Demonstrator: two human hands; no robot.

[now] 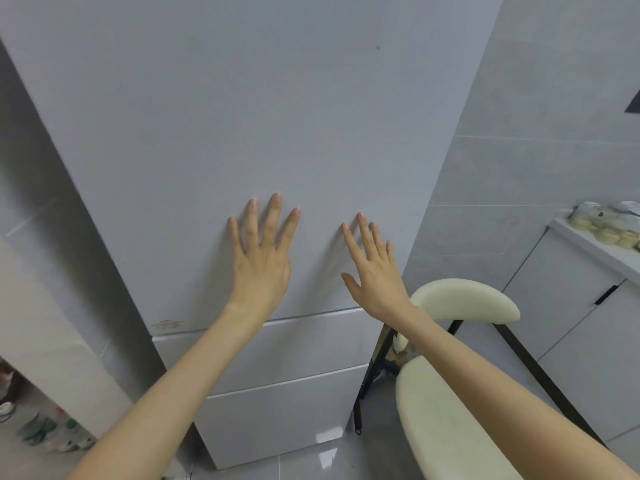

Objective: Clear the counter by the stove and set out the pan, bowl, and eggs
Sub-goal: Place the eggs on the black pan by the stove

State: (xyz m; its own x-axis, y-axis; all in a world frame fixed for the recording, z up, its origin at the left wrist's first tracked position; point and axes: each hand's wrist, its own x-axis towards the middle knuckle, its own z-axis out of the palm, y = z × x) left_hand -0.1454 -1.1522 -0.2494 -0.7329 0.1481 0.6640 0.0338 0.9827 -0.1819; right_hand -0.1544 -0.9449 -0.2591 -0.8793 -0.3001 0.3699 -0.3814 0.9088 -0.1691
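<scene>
Left hand (263,258), right hand (375,271): both are laid flat on the shut upper refrigerator door (242,116); grip spread, fingers straight, nothing held.
Pan, bowl, eggs: none is seen in view; the stove is likewise unseen.
Tabletop (585,245), far right: bagged goods (602,223) are carried.
Progress is judged early; everything is presumably yet to be set out.

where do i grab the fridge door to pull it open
No handle shows on the flat fridge door. Likely grip its right edge, coming from the chair side, nearest the right hand; hinge side cannot be told.
</scene>
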